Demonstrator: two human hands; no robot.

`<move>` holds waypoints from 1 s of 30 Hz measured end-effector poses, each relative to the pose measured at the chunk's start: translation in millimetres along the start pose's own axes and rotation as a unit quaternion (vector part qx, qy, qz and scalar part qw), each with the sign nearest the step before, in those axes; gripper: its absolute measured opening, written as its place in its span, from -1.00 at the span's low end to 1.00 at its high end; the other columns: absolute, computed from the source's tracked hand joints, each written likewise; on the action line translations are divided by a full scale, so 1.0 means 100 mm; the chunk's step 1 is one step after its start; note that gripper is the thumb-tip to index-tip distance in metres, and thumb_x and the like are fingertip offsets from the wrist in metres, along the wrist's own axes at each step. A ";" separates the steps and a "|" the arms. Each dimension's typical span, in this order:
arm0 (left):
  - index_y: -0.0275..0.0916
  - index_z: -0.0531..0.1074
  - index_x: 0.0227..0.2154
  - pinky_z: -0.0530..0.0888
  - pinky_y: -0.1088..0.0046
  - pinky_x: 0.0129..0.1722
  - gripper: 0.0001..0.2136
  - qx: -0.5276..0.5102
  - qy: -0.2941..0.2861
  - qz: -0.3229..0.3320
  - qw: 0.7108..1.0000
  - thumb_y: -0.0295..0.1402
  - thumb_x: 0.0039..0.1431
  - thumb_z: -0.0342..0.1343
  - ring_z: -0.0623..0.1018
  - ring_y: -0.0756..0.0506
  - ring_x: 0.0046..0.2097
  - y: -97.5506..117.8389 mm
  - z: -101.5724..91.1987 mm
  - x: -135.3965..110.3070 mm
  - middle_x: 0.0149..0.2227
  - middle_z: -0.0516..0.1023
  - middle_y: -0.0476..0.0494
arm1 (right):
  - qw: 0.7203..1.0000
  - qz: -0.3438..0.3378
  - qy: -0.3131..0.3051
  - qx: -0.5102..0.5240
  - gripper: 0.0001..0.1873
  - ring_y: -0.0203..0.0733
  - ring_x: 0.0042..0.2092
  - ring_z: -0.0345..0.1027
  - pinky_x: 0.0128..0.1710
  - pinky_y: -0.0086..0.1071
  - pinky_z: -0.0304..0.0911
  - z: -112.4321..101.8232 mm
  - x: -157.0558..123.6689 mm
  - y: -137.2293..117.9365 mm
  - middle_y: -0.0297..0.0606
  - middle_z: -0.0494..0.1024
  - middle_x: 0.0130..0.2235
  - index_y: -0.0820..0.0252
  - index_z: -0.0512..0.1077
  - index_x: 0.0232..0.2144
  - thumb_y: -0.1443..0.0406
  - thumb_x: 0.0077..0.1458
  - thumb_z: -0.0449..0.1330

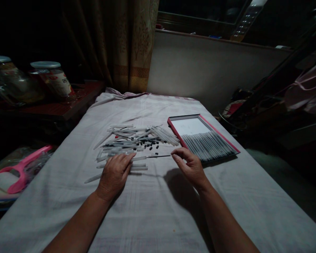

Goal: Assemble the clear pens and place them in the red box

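Fingers (177, 151), right hand (191, 168): thumb and forefinger together, pinched on the outer end of one thin dark rod (163, 155). Fingers, left hand (114, 175): thumb and forefinger together on one pale tube (140, 159), undersides hidden. The rod lay between the two hands, from near the tube's right end to the right fingertips; whether its inner tip stood inside the tube could not be told. Hazard, as judged: a grip on the very end alone could let the rod slip; a slant between rod and tube could bend it.

Black bits (147, 143), several: loose, just beyond the rod. Being small and unconfined, they could roll or be swept aside by a passing knuckle.

Loose tubes (139, 168): close by the left hand, on the near side of the held tube. A shift of that palm could push them askew.

Heap of tubes (126, 135), one: crossed and overlapping, beyond the left hand. A tug on one could disturb its neighbours; poor light could make like pieces easy to confuse.

Box (177, 133), red-edged, one: just beyond the right hand, with a row of pens (208, 146) side by side inside. A sideways swing of the hand could jog it.

Cloth (152, 218), pale, creased: beneath everything listed. A dragging forearm could ruck it and shift the small pieces.
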State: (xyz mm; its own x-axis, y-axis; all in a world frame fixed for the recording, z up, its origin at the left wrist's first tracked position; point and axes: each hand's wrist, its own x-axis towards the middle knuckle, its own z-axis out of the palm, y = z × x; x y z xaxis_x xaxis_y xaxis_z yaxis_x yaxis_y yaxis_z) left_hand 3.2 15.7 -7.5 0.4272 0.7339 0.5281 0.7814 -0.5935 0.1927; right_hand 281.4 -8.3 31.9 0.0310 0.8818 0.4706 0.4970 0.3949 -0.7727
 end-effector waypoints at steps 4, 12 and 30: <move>-0.19 0.43 0.05 0.40 0.28 -0.20 -0.71 -0.008 -0.014 0.004 1.000 -0.37 0.33 -0.05 0.50 -0.18 -0.19 0.01 0.00 0.00 -0.21 0.56 -0.18 | 1.000 -0.005 -0.025 0.014 -0.89 -0.21 -0.34 0.41 -0.33 -0.39 0.30 0.07 0.01 -0.01 -0.27 0.54 -0.39 0.14 0.46 -0.39 0.27 0.15 0.16; -0.22 0.38 0.08 0.43 0.29 -0.19 -0.70 -0.039 0.005 0.028 0.999 -0.35 0.36 -0.08 0.54 -0.16 -0.22 0.08 0.02 0.01 -0.22 0.60 -0.16 | 0.986 0.045 -0.117 0.106 -0.71 -0.21 -0.30 0.45 -0.30 -0.37 0.35 0.36 0.02 -0.15 -0.25 0.58 -0.31 0.14 0.43 -0.08 0.25 0.12 0.19; -0.22 0.42 0.05 0.52 0.32 -0.19 -0.71 -0.056 0.014 0.016 0.998 -0.30 0.37 -0.07 0.59 -0.14 -0.19 0.04 -0.02 0.02 -0.19 0.62 -0.18 | 0.945 0.041 -0.150 -0.288 -0.85 -0.13 -0.22 0.43 -0.26 -0.36 0.26 0.56 0.02 0.14 -0.16 0.55 -0.21 0.15 0.46 -0.21 0.34 0.19 0.12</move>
State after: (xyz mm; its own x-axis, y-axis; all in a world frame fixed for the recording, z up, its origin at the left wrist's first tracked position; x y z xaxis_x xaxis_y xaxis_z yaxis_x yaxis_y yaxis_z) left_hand 6.0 14.5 -3.5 0.4371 0.7047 0.5589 0.7105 -0.6516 0.2658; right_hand 239.5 13.7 -1.9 -0.1144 0.9709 0.2105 0.8959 0.1924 -0.4004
